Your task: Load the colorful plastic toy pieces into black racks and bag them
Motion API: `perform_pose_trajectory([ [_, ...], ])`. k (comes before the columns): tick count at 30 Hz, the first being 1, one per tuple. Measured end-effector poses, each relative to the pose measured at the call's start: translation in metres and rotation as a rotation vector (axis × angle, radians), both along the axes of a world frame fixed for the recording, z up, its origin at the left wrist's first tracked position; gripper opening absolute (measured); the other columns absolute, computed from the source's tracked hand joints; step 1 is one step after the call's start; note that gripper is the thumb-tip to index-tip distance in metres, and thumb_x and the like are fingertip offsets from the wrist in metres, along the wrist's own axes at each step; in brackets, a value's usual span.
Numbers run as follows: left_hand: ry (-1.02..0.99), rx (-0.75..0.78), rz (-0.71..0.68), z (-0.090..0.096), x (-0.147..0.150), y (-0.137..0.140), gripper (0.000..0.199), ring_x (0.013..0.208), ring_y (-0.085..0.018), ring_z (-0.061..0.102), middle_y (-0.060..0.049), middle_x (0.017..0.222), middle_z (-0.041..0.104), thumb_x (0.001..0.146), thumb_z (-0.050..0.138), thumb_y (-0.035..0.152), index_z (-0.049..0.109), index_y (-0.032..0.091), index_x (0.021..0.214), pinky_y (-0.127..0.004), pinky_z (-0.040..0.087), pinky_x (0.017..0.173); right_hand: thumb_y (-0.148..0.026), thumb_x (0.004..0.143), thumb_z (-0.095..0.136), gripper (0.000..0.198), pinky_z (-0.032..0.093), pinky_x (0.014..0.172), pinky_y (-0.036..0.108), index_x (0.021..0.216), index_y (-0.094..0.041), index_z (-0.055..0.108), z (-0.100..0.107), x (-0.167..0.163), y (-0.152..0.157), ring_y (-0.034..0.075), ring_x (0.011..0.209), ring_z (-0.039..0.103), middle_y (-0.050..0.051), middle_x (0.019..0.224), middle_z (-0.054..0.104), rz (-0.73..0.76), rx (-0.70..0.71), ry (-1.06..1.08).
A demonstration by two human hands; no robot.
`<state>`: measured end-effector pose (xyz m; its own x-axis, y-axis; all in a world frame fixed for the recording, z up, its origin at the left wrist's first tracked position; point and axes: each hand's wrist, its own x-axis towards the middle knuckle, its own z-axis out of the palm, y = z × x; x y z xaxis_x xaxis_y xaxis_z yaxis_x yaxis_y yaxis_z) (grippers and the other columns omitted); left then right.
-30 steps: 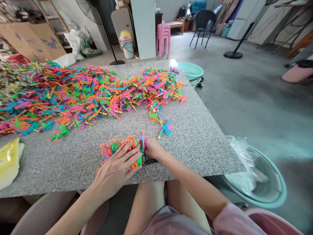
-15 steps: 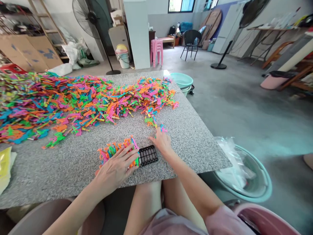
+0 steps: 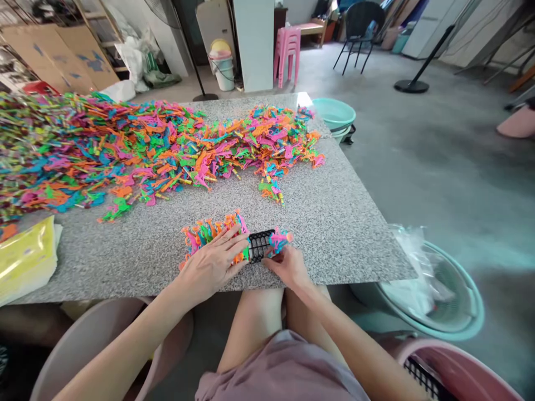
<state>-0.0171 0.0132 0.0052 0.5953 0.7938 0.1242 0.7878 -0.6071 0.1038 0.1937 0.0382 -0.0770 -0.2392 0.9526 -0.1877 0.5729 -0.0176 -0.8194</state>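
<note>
A black plastic grid rack point(image 3: 259, 246) lies on the speckled table, its left part hidden under a row of colourful toy guns point(image 3: 204, 231) with orange tips standing up. My left hand point(image 3: 215, 262) rests across that row with its fingers stretched out. At the rack's right end, my right hand point(image 3: 288, 267) pinches a pink and blue toy gun point(image 3: 279, 239), which has a pale orange tip at its right. The fingertips are partly hidden behind the hand. Beyond the rack spreads a big heap of loose toy guns point(image 3: 167, 150), with a few green and blue ones point(image 3: 271, 189) at its near edge.
Yellow printed sheets point(image 3: 29, 250) lie at the table's left. A teal basket with clear plastic bags point(image 3: 434, 284) stands off the right corner, and a pink tub point(image 3: 460, 356) is nearer me. Under the left edge is a large bin point(image 3: 92, 345). Teal basins point(image 3: 334, 111) stand behind the table.
My right hand has come back from the heap's near edge to the rack's right end, bringing a pink and blue toy gun. My left hand stays on the row. The view has tilted down.
</note>
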Motion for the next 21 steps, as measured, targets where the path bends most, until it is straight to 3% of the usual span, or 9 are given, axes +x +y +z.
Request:
perform_pose_trajectory([
  [9,-0.017,-0.015,0.021,-0.003,-0.001,-0.002,0.035,0.143,-0.026,0.035,-0.011,0.138,0.056,0.101,0.042,0.033,0.050,0.016,0.131,-0.044,0.041,0.113,-0.025,0.071,0.069,0.005,0.033,0.054,0.025,0.073,-0.021,0.070,0.014,-0.029,0.016,0.021,0.065,0.065,0.005,0.067,0.070,0.207,0.136,-0.274],
  [17,-0.020,-0.025,0.050,-0.001,0.001,0.000,0.032,0.143,-0.025,0.035,-0.010,0.138,0.056,0.101,0.039,0.030,0.050,0.018,0.129,-0.043,0.040,0.113,-0.028,0.070,0.073,0.016,0.031,0.050,0.020,0.062,-0.017,0.063,0.000,-0.023,0.023,0.010,0.052,0.050,-0.005,0.053,0.058,0.181,0.108,-0.091],
  [21,-0.033,-0.038,0.057,0.001,0.003,-0.001,0.031,0.142,-0.024,0.036,-0.011,0.137,0.057,0.100,0.040,0.026,0.050,0.016,0.127,-0.042,0.040,0.113,-0.034,0.072,0.074,0.021,0.033,0.054,0.023,0.062,-0.018,0.064,0.000,-0.020,0.020,0.014,0.056,0.055,-0.001,0.057,0.062,0.203,0.104,-0.210],
])
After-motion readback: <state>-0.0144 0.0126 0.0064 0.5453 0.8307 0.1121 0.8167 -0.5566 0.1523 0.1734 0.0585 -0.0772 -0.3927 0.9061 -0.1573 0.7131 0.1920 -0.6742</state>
